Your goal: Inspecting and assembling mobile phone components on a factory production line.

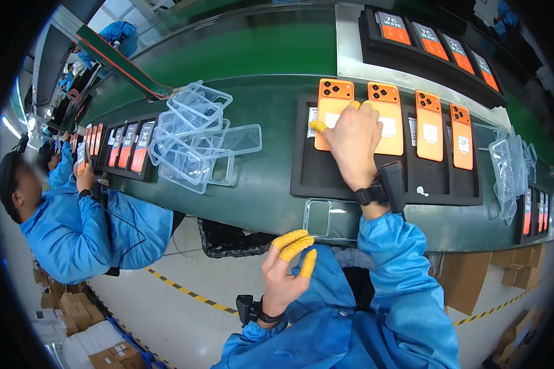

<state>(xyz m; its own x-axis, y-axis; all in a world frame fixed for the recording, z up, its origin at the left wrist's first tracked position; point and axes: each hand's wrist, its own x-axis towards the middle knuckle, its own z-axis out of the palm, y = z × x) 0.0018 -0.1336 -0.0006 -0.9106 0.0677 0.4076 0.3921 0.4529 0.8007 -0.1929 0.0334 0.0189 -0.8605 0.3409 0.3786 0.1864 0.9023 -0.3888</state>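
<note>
My right hand (356, 141), with yellow finger cots, reaches over a black foam tray (388, 184). Its thumb and fingers span the leftmost orange phone (335, 91), closed on its sides. Beside it in the tray are a second orange phone (391, 138), partly covered by the hand, then a third (429, 132) and a fourth (461, 144). White labels are on their backs. My left hand (284, 270), also in yellow cots, is open below the table edge, thumb apart from the fingers. Just beyond its fingertips a clear phone case (318, 218) lies at the edge.
Loose clear cases (197, 138) form a pile on the left, with another stack (508, 169) at the right. A second black tray (425, 58) of phones stands behind. At the left a co-worker (74, 227) in blue holds a phone. Cardboard boxes (471, 277) stand under the table.
</note>
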